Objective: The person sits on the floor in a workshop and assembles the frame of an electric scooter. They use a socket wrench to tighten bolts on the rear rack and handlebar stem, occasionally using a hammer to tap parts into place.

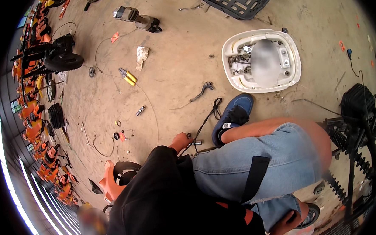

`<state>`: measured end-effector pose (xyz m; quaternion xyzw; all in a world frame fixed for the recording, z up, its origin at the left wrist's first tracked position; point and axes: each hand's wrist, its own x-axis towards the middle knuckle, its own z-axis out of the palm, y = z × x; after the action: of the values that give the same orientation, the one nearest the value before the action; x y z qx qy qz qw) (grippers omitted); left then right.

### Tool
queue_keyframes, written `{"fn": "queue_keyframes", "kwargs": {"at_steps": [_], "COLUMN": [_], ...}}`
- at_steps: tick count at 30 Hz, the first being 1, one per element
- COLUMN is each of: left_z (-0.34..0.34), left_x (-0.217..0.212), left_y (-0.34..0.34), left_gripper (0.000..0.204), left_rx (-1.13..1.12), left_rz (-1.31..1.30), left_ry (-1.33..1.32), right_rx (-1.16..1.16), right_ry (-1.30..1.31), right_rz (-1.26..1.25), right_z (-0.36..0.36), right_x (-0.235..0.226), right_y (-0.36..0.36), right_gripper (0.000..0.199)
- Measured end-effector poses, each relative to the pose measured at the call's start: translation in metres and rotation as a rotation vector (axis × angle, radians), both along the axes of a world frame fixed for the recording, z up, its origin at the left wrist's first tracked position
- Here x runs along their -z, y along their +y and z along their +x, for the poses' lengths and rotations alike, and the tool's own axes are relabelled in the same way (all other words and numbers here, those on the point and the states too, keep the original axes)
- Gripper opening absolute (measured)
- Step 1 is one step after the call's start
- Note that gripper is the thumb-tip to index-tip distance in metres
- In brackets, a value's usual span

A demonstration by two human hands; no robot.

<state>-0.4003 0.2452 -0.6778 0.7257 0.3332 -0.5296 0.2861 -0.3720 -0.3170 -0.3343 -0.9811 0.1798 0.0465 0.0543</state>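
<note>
Left hand [181, 142] grips a small metal fitting [195, 142] and cable [205, 123] at 12 o'clock; right hand [287, 225], grip unclear, steadies a wheel [312, 215] at 5; next, feed cable precisely.

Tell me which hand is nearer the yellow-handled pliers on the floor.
Left. The left hand sits below and right of the yellow-handled pliers; the right hand is much farther, at the lower edge by a small wheel.

bright even daylight | soft short shadows | strong fisheye bending, black rim | a few smeared blur patches
</note>
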Motion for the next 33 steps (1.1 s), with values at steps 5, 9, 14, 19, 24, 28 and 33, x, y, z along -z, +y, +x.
{"fn": "queue_keyframes", "kwargs": {"at_steps": [5,9,14,19,24,28,33], "left_z": [0.006,-0.006,-0.013,-0.022,-0.009,0.014,0.0], "left_x": [-0.002,0.006,0.015,0.016,0.016,-0.001,0.038], "left_y": [-0.002,-0.001,-0.012,-0.015,-0.02,-0.019,-0.017], "left_gripper": [0.053,0.044,0.036,0.042,0.036,0.033,0.03], "left_rx": [0.065,-0.534,-1.2,-1.472,-1.623,-1.545,-1.58], "left_rz": [0.012,-0.141,-0.322,-0.439,-0.327,-0.286,-0.39], "left_ry": [-0.149,0.116,0.436,0.351,0.223,0.201,0.205], "right_rx": [0.058,0.014,0.03,-0.029,0.007,0.011,0.005], "right_ry": [0.06,0.028,0.003,-0.047,-0.032,-0.051,-0.11], "right_rz": [-0.034,-0.034,-0.033,-0.064,-0.033,-0.015,-0.002], "right_z": [0.007,0.002,0.0,-0.013,-0.017,-0.022,-0.024], "right_x": [-0.011,-0.008,-0.005,-0.003,-0.012,-0.011,-0.015], "right_y": [0.023,0.014,0.015,0.005,0.018,0.018,0.025], "right_gripper": [0.027,0.027,0.026,0.027,0.029,0.028,0.027]}}
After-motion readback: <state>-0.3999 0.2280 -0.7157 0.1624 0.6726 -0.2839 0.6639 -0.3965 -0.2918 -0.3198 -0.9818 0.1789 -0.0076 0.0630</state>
